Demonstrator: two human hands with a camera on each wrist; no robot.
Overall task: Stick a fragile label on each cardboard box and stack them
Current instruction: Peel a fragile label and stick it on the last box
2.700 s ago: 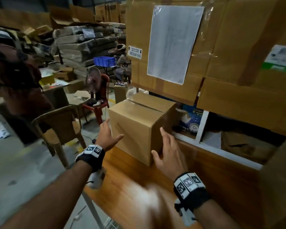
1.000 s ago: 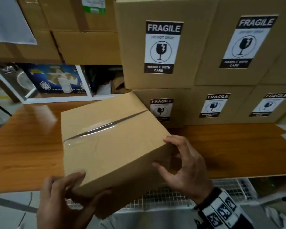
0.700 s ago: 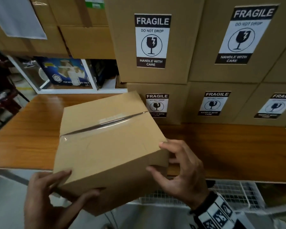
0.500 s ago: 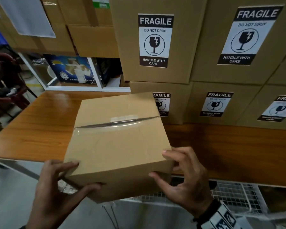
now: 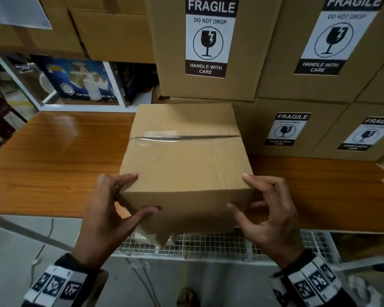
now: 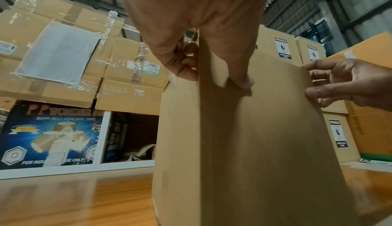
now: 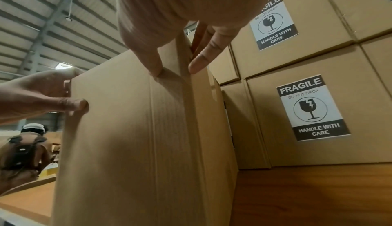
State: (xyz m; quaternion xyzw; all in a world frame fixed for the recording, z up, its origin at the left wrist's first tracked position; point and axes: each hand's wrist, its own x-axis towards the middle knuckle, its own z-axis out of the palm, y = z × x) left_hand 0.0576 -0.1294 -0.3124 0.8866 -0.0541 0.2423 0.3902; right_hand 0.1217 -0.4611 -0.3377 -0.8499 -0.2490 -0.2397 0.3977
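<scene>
My left hand (image 5: 106,218) and right hand (image 5: 273,216) pinch the box's (image 5: 184,165) near corners, fingers curled round them. Labelled boxes (image 5: 208,52) stand at twelve o'clock.

- You stand at a glossy wooden tabletop (image 5: 53,156) with a white wire-mesh rack (image 5: 208,244) under its near edge.
- Grey floor (image 5: 13,251) lies below.
- Overhead runs a ribbed metal roof (image 7: 42,19) with one lit lamp (image 7: 63,65).
- Behind the table sits a white-framed shelf (image 5: 118,85).
</scene>
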